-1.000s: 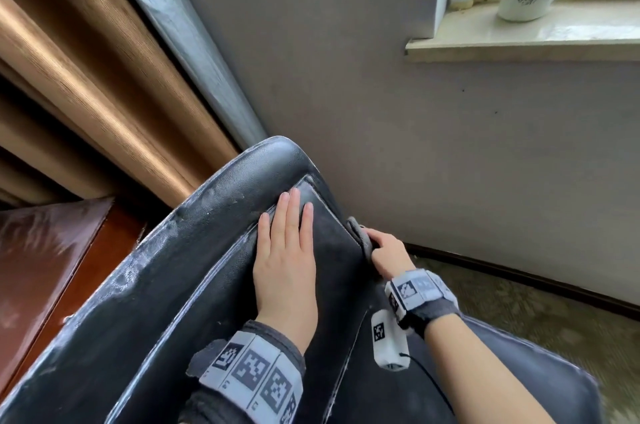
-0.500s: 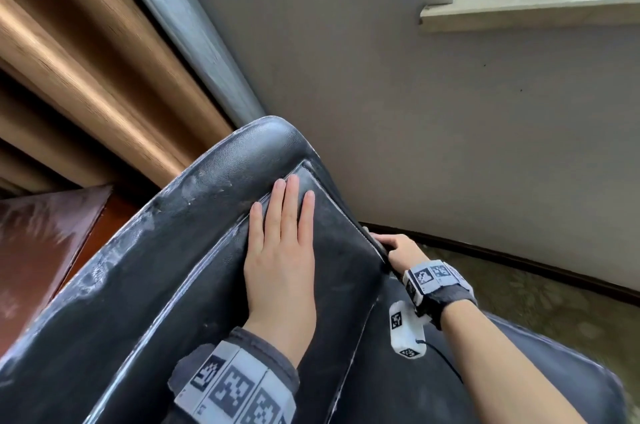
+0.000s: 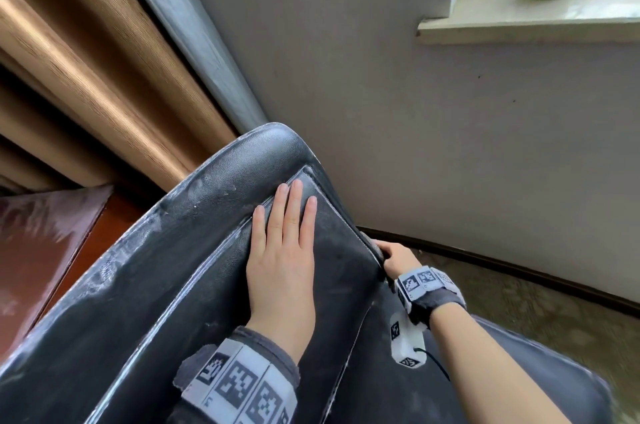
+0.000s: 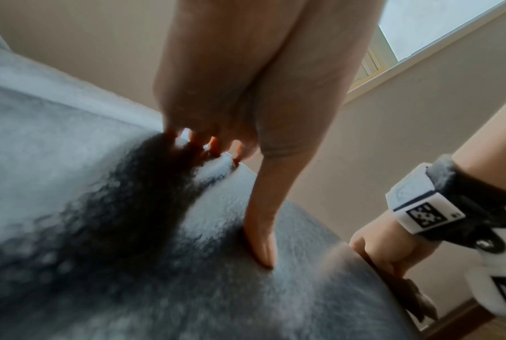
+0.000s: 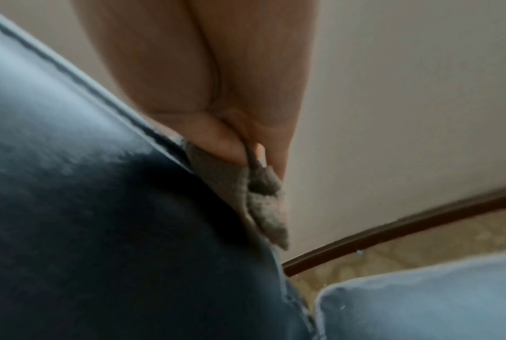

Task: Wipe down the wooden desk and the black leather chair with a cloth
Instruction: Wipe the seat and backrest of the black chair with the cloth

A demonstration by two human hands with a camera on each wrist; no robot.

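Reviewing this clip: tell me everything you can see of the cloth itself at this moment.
The cloth is a small grey rag with a nubbly, towel-like weave, bunched into folds. The right hand pinches it between thumb and fingers and holds it against the right side edge of the black leather chair back. In the head view only a sliver shows past the chair's edge; most is hidden by hand and chair. Whether it is damp cannot be told.

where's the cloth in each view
Head: the cloth is a grey sliver at the chair back's right edge, under the right hand.
Left wrist: lower right, below that hand.
Right wrist: centre, pinched against the chair.
Shared landmark: the dark baseboard.
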